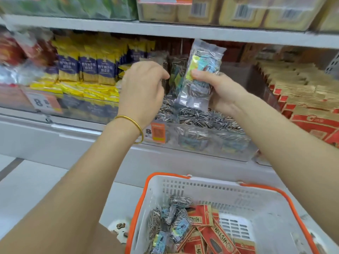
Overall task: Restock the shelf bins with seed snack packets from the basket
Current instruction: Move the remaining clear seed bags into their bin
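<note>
My right hand (pixel 218 90) grips a clear packet of striped sunflower seeds (pixel 203 70) with a blue and yellow label, upright above the clear shelf bin (pixel 211 143). That bin holds several of the same packets. My left hand (pixel 142 88), with a gold bangle on the wrist, reaches into the bin's left side; its fingers curl against the standing packets (pixel 176 74) there, and the grip is hidden. Below, a white basket with an orange rim (pixel 201 187) holds several clear seed packets (pixel 168 224) and red paper packets (pixel 211 233).
Blue and yellow packets (pixel 88 70) fill the bin to the left, red and gold packets (pixel 302 99) the one to the right. Price tags (pixel 156 133) hang on the shelf edge. An upper shelf (pixel 165 30) carries boxed goods. Pale floor lies at lower left.
</note>
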A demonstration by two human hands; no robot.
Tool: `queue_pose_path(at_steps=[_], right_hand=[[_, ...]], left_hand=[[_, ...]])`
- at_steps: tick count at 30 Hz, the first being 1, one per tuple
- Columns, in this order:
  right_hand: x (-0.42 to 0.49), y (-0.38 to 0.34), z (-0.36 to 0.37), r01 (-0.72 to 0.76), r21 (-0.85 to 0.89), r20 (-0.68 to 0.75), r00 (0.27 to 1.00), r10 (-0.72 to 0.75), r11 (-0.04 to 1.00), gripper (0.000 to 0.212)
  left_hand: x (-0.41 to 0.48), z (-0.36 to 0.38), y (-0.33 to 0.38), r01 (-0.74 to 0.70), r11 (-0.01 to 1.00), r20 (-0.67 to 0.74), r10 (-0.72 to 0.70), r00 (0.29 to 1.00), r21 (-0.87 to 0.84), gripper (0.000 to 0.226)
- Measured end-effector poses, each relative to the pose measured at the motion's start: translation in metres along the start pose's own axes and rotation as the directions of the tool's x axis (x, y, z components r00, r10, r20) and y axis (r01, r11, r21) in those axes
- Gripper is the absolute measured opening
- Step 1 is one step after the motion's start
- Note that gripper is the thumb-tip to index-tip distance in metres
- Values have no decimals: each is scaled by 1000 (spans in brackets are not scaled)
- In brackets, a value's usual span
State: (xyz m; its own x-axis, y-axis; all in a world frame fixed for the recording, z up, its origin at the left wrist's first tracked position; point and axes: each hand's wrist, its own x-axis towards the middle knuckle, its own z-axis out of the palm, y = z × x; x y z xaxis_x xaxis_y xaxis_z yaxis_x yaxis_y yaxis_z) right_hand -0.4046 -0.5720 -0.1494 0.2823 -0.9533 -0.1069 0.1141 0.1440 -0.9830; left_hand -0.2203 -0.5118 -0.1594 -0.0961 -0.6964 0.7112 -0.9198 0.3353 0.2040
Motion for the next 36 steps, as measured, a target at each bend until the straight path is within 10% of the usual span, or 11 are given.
queue_pose_path(at_steps=[13, 28, 36], right_hand=[[38, 40, 6, 166, -405, -56, 977, -206, 899, 109], [44, 20, -6, 157, -623, 181, 982, -53, 766, 67], [30, 19, 2, 244, -789, 61, 944, -324, 564, 72]], left_hand=[[-3, 4, -8, 28, 996, -38, -31, 999, -79, 43], [7, 10, 0, 220, 967, -92, -232, 968, -130, 38], [6, 9, 0, 227, 968, -77, -236, 969, -110, 36]])
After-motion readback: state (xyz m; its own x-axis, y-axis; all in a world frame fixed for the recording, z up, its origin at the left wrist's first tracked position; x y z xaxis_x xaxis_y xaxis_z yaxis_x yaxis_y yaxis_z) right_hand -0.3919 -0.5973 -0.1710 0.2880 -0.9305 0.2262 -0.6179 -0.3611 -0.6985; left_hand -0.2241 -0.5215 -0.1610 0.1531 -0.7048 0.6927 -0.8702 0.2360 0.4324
